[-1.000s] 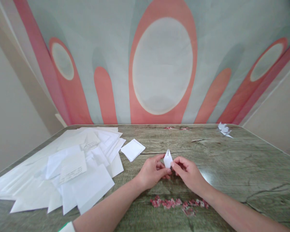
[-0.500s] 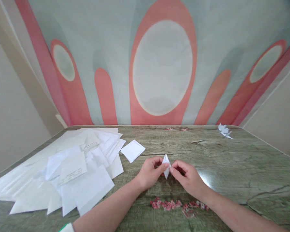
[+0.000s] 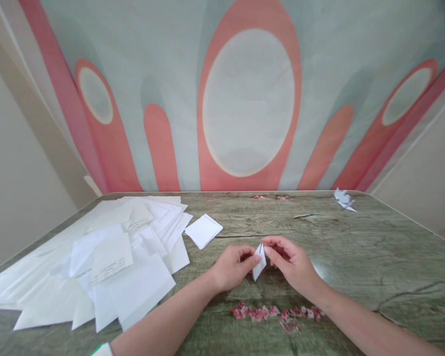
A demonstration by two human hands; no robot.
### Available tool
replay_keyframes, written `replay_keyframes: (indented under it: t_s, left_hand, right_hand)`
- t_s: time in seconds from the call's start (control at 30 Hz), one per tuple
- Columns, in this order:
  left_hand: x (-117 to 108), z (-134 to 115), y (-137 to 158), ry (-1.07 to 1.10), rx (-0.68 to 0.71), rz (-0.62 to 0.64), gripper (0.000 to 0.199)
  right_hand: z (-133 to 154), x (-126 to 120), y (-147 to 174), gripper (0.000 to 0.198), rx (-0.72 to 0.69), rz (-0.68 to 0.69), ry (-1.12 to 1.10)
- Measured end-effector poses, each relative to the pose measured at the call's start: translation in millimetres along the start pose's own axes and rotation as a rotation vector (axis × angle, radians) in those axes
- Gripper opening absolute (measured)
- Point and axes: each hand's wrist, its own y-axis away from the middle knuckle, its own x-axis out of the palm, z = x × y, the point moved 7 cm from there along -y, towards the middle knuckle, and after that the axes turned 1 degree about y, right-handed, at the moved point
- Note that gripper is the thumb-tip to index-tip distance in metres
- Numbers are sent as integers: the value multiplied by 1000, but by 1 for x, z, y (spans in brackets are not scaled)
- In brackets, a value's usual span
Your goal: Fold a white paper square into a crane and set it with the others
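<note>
Keeping one patterned backdrop at the rear and one wood-grained table in front of it, both unchanged over the last second. Bearing, on the table's left, one spread heap of white sheets, overlapping too much for an exact count. Bringing together two bare hands over the table's middle, a left hand staying low and a right hand newly shifting upward. Leaving one folded square lying beside the heap, and one jagged white paper shape resting near the far right corner. Holding one small folded piece between both hands: pinching its left side in the left grip, pinching its upper tip in the right grip, formerly at its right edge, probably meaning attention passing from side to point.
</note>
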Motion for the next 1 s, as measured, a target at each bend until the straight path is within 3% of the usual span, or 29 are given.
replay_keyframes:
  t_s: [0.3,0.57,1.0]
  left_hand:
    - [-1,-3,1,-42,3,-5,29]
    - [0,0,1,29,-17,-18,33]
    - [-3,2,-1,26,33,-67,27]
  right_hand:
    - [2,0,0,20,-12,36,52]
    - [11,-5,1,16,-75,-38,223]
    - [38,-6,6,6,-403,-104,330]
